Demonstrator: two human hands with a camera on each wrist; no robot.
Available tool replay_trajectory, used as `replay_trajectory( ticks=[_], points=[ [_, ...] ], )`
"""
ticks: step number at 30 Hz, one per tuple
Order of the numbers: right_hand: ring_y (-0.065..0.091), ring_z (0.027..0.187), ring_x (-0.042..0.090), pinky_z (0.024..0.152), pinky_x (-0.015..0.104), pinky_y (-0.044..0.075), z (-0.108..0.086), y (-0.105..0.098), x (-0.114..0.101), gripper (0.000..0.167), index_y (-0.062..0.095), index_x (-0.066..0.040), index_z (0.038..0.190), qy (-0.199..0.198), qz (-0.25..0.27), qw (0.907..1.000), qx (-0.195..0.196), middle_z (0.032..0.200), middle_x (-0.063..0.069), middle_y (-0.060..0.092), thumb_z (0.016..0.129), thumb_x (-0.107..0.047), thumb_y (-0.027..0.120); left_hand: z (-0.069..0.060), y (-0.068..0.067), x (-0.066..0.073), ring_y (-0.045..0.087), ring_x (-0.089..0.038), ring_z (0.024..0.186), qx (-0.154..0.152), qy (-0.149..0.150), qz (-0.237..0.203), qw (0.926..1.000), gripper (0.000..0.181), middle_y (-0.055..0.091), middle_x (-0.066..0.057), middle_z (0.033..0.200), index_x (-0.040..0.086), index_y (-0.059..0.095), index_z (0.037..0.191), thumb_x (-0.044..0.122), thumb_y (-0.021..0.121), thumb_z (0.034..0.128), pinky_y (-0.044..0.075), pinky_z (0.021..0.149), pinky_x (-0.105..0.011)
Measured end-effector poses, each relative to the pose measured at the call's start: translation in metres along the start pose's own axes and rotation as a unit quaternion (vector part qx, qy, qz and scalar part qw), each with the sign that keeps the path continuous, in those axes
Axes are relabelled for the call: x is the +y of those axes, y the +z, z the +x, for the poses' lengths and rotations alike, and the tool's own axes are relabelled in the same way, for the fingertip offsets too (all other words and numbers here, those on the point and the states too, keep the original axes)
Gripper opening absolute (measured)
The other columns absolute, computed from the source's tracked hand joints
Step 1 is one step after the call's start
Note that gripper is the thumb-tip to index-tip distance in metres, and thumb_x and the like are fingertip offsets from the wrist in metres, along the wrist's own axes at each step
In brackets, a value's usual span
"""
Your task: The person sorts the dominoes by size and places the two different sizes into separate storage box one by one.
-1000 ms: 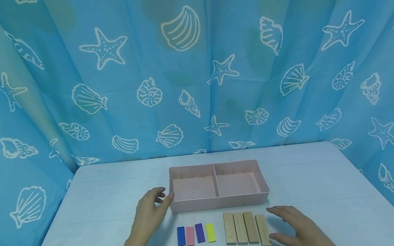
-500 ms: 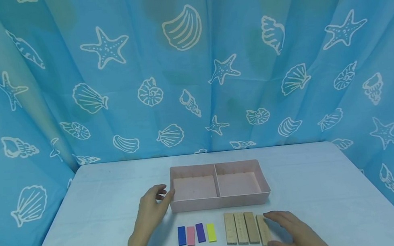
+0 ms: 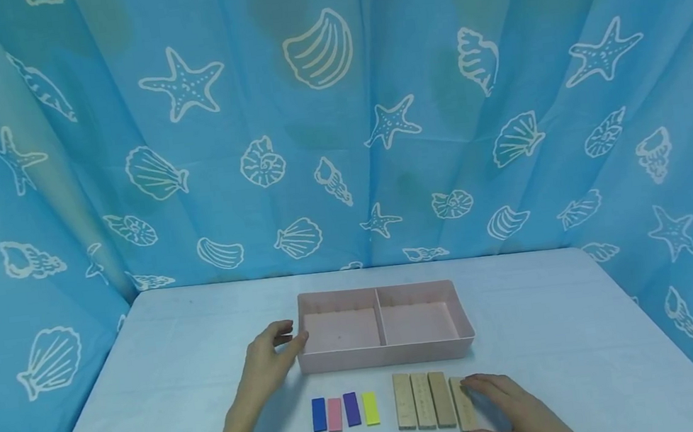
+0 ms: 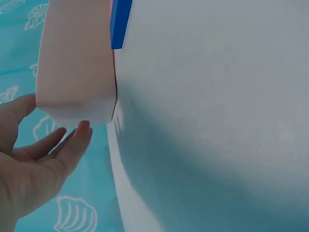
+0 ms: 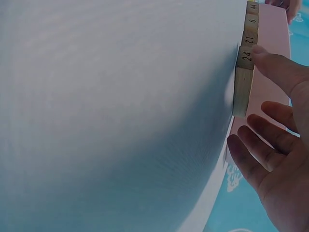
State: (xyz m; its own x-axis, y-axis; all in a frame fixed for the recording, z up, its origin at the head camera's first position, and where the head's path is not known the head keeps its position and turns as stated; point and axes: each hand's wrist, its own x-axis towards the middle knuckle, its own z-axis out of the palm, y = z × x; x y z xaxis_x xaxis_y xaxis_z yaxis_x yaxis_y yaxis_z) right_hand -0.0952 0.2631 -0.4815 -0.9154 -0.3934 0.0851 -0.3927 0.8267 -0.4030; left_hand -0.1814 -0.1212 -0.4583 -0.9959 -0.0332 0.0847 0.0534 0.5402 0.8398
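Observation:
My left hand (image 3: 265,368) is at the left end of a pink two-compartment tray (image 3: 388,355); in the left wrist view, the thumb of that hand (image 4: 41,169) meets the tray's edge (image 4: 77,63), with the other fingers loosely bent by its end. My right hand (image 3: 523,413) is at the rightmost wooden block (image 3: 463,406), index finger by its far end and thumb by its near end. From the right wrist, the thumb of this hand (image 5: 285,145) touches the block marked 24 (image 5: 243,89), and the other fingers are spread.
Left of the right-hand block lie several more wooden blocks (image 3: 423,401). Farther left are small blue (image 3: 319,415), pink (image 3: 334,415), purple (image 3: 352,409) and yellow (image 3: 370,408) blocks. A shell-patterned blue curtain (image 3: 338,138) hangs behind the white table (image 3: 564,319).
My right hand has moved left to the rightmost wooden block. The left hand has shifted very slightly at the tray's left end; tray and blocks have not visibly moved.

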Motion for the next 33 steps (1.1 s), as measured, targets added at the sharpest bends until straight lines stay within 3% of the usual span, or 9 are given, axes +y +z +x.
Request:
replay_trajectory(
  ticks=[10,17,19,24,33],
  points=[
    [0.057,0.117,0.03,0.093,0.047,0.053,0.0,0.003,0.002,0.064,0.059,-0.009,0.13,-0.04,-0.009,0.9991,0.006,0.13,0.004,0.057,0.084,-0.051,0.073,0.006,0.004,0.002,0.058,-0.039,0.121,-0.001,-0.018,-0.042,0.9989,0.049,0.061,-0.023,0.129,-0.005,0.057,0.131,0.024,0.068,0.0939,0.05,0.097,-0.052],
    [0.051,0.125,0.037,0.099,0.054,0.047,0.005,-0.004,0.0,0.071,0.056,-0.01,0.133,0.0,0.031,0.9976,-0.062,0.138,0.01,0.051,0.085,-0.063,0.064,0.011,0.005,0.002,0.058,-0.038,0.121,-0.007,-0.029,-0.053,0.9982,0.048,0.062,-0.022,0.128,-0.005,0.056,0.132,0.022,0.068,0.0934,0.049,0.099,-0.052],
    [0.05,0.126,0.038,0.098,0.055,0.047,0.006,-0.005,0.001,0.071,0.056,-0.01,0.133,-0.004,0.034,0.9969,-0.07,0.14,0.012,0.049,0.086,-0.063,0.063,0.013,0.005,0.002,0.057,-0.038,0.121,-0.007,-0.034,-0.056,0.9979,0.049,0.061,-0.022,0.128,-0.005,0.056,0.132,0.022,0.068,0.0936,0.049,0.099,-0.052],
    [0.048,0.128,0.038,0.098,0.055,0.047,0.009,-0.008,0.005,0.065,0.057,-0.014,0.13,-0.014,0.038,0.9959,-0.081,0.143,0.012,0.047,0.085,-0.06,0.066,0.015,0.006,0.001,0.056,-0.038,0.123,-0.009,-0.04,-0.07,0.9967,0.05,0.06,-0.022,0.13,-0.005,0.056,0.133,0.022,0.069,0.0933,0.047,0.101,-0.052],
    [0.042,0.134,0.041,0.105,0.06,0.039,0.016,-0.013,0.004,0.056,0.059,-0.019,0.123,0.041,0.097,0.9855,-0.133,0.146,0.013,0.045,0.079,-0.049,0.078,0.016,0.011,-0.001,0.055,-0.039,0.124,-0.008,-0.036,-0.079,0.9962,0.049,0.06,-0.023,0.13,-0.005,0.055,0.134,0.021,0.068,0.0936,0.046,0.102,-0.054]
  ],
)
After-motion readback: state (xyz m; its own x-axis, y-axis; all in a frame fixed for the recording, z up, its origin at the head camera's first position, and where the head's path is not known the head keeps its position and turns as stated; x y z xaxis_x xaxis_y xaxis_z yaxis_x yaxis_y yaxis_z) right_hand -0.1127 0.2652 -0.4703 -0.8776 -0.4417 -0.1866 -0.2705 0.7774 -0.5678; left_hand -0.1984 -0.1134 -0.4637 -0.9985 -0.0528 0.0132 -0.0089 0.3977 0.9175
